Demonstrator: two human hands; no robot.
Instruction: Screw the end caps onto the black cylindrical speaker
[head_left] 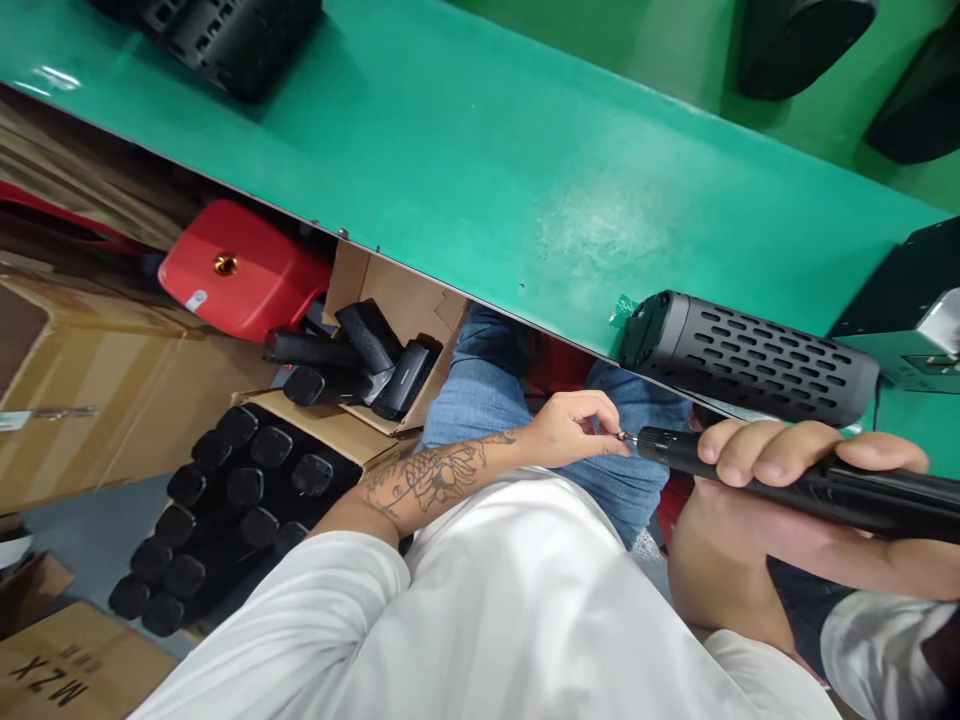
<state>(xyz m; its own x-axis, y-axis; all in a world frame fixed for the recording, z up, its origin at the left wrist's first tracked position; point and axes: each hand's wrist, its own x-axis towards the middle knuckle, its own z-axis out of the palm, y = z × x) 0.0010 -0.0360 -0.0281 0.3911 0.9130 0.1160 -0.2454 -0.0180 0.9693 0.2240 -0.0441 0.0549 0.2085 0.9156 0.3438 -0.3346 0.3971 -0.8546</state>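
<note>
My right hand (pixel 795 455) grips a black electric screwdriver (pixel 810 485) held level over my lap, tip pointing left. My left hand (pixel 574 428) pinches something small, apparently a screw, at the screwdriver's bit tip (pixel 624 437). The left forearm carries a tattoo. Just above, a black perforated cylindrical speaker casing (pixel 750 355) lies on its side at the near edge of the green bench (pixel 480 170).
More black casings (pixel 225 40) sit at the bench's far side. Below the bench edge are an open cardboard box of black parts (pixel 360 365), a box of upright black cylinders (pixel 225 500), a red stool (pixel 240 270) and cartons. A black-and-silver device (pixel 911 320) stands at right.
</note>
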